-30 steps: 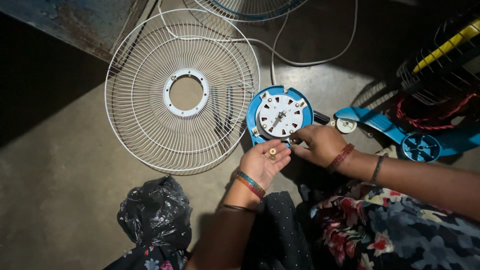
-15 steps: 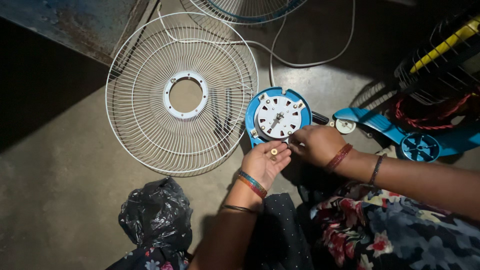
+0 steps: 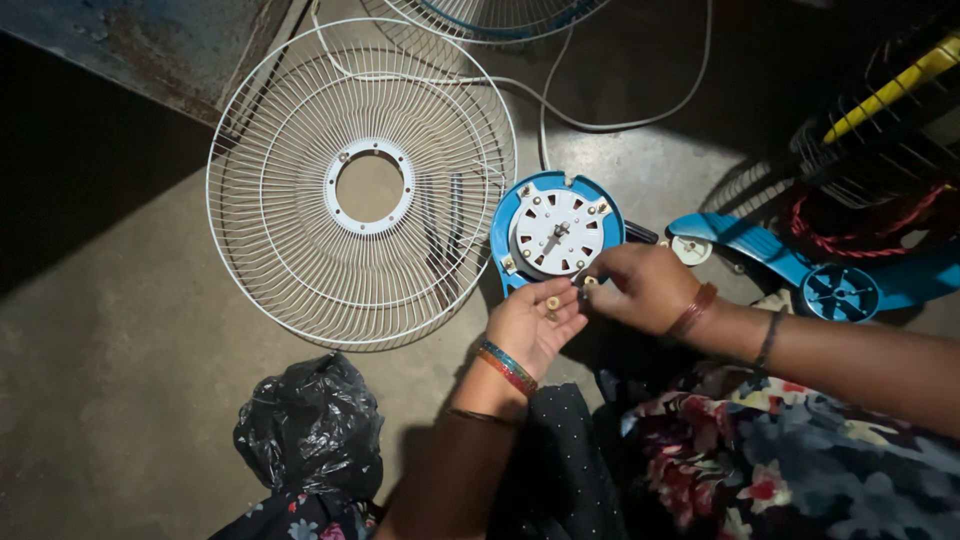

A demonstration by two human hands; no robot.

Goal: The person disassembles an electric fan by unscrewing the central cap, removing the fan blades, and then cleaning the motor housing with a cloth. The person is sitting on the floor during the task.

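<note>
Little has moved since the earlier frame: both hands stay at the 6 o'clock edge of the fan motor, the right one shifted only slightly along its rim.

Left hand (image 3: 532,325) lies palm up, fingers loosely cupped and half open, cradling small brass-coloured nuts (image 3: 552,304); one shows plainly, a second beside it is too small to be sure of. Two bangles circle its wrist. Right hand (image 3: 640,288) is curled with fingertips pinched narrowly at the motor's lower rim, just beside the open palm; what they pinch, if anything, is hidden.

One fan motor (image 3: 556,232), white face in a blue housing, lies flat on the concrete floor (image 3: 120,380) at 12 o'clock of the hands, touching the right fingertips. One black plastic bag (image 3: 310,425) sits at 8 o'clock. One white wire fan guard (image 3: 360,185) lies flat at 10 o'clock, a second guard (image 3: 490,15) partly cut off at the top. One blue fan stand part (image 3: 790,265) lies at 3 o'clock. One white cord (image 3: 620,120) curves behind the motor.
</note>
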